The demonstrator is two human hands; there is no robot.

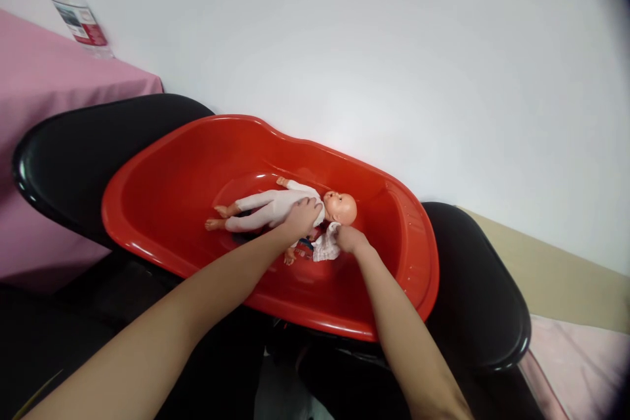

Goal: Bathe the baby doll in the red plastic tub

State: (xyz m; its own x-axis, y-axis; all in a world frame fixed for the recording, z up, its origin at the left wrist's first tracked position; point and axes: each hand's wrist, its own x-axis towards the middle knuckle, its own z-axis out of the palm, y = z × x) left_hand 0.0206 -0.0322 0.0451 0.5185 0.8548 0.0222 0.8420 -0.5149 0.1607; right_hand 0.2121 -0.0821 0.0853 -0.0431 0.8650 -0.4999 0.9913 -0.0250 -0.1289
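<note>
A baby doll (268, 207) with a bald head and a white cloth body lies on its back in a red baby bathtub (165, 177). Its head points right and its bare feet point left. My left hand (302, 216) is curled over the doll's chest, holding it near the shoulder. To the right, beside the doll's neck, my right hand (350, 239) is closed on a small, pale patterned cloth (327, 246), which hangs down from the fingers. Under the doll, a dark blue and red patch shows on the tub floor, partly hidden by the doll and cloth.
Black rounded seats (103, 157) support the tub at both ends. At upper left, a plastic bottle (79, 21) with a red cap stands on a pink-covered table (54, 72). A white wall (374, 65) rises behind the tub. Pale pink fabric (583, 361) lies at lower right.
</note>
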